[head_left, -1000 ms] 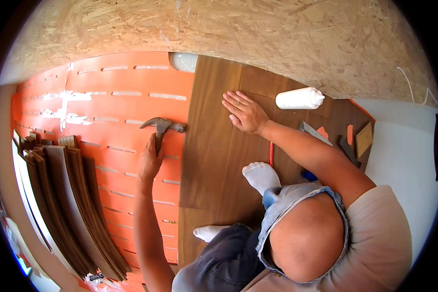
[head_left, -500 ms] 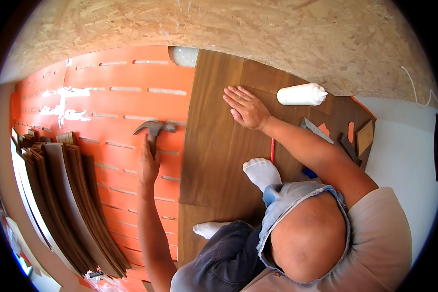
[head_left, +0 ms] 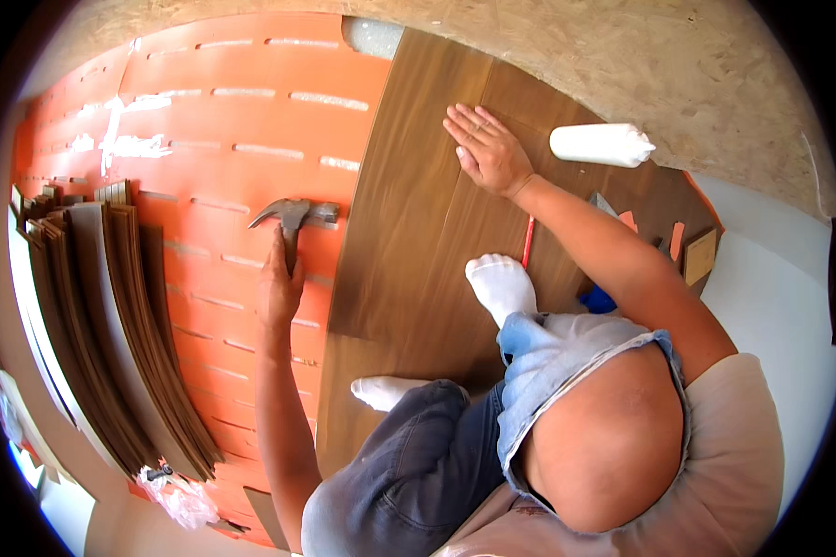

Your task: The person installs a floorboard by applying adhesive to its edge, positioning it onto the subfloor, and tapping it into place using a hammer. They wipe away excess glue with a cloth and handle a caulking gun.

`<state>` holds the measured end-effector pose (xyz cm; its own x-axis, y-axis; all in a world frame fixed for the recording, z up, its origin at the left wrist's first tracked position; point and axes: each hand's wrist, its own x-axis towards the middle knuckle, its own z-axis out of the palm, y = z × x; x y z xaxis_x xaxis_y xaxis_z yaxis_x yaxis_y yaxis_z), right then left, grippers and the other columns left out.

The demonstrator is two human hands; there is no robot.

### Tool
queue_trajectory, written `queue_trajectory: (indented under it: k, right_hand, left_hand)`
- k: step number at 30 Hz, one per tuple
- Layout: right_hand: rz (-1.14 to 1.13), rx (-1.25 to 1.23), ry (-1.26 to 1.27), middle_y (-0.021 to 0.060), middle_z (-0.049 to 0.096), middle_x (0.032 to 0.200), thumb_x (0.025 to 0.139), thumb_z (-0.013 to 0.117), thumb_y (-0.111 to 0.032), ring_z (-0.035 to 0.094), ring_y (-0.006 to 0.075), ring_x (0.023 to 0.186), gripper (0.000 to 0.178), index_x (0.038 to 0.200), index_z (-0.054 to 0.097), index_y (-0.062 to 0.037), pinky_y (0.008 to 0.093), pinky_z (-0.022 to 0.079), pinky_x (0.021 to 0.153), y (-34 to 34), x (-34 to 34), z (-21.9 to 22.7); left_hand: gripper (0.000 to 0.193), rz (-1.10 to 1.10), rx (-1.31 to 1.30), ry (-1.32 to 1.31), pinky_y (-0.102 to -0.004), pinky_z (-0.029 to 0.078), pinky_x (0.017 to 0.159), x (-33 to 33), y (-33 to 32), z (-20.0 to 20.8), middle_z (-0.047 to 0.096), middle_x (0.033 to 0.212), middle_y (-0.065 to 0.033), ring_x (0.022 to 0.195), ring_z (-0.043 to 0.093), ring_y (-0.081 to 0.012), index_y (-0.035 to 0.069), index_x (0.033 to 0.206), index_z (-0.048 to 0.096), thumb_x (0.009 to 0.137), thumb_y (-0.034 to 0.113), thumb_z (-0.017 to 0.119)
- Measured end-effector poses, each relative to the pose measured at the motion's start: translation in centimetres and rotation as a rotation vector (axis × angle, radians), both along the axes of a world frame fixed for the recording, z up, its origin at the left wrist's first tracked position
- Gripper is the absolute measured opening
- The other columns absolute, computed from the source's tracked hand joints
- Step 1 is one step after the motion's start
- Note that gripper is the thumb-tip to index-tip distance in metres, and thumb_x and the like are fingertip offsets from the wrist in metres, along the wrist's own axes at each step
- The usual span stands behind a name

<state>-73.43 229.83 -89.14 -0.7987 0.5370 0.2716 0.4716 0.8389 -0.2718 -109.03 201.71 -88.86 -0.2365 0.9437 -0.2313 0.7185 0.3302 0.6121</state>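
- Floor boards [head_left: 404, 232] are laid over the right part of the floor, and this part looks mostly done.
- To the left of their long edge, a big stretch of orange sheet [head_left: 251, 121] is not covered by laid boards, so a lot seems to be left.
- More boards are kept in a pile [head_left: 102, 316] at the far left; these seem not to be used yet.
- One hammer [head_left: 294, 215] is held by its handle in the left hand [head_left: 281, 288]. Its head is kept over the orange sheet, with the flat end turned to the edge of the laid boards. Whether the edge is touched cannot be told.
- Nothing is held in the right hand [head_left: 492, 158]; it is laid flat on the boards, with the fingers straight and close together.
- One white bottle [head_left: 599, 145], one red stick [head_left: 529, 243], one pale wood block [head_left: 699, 257] and one blue thing [head_left: 598, 299], partly hidden by the arm, can be counted on the right.
- Two orange scraps [head_left: 676, 239] are seen near the block.
- One plastic bag [head_left: 184, 501] is seen below the pile.
- The boards in the pile are too tightly packed to be counted, and the laid ones cannot be counted surely.
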Motion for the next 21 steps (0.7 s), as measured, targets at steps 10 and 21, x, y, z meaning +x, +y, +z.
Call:
queue_trajectory:
  k: [10,21]
  right_hand:
    - [-0.001,0.023,-0.046,0.0147,0.058,0.150,0.101,0.055,-0.017,0.050,0.0302,0.144,0.043,0.139,0.062,-0.0002,0.0473,0.037,0.123,0.2,0.2,-0.1]
    - [0.034,-0.130,-0.307,0.0237,0.052,0.154,0.104,0.056,-0.034,0.040,0.0348,0.151,0.056,0.141,0.057,0.0076,0.0486,0.029,0.126,-12.4,2.3,3.2]
  left_hand:
    - [0.063,0.064,-0.055,-0.008,-0.0492,0.057,0.090,0.7,-3.0,1.0,0.063,0.137,-0.0272,0.116,0.066,-0.0463,-0.002,0.156,0.040,0.099,0.011,0.062]
    - [0.062,0.111,-0.086,-0.026,-0.0458,0.057,0.096,1.8,-4.7,1.7,0.063,0.139,-0.0274,0.121,0.065,-0.0444,-0.002,0.156,0.042,0.097,0.007,0.063]
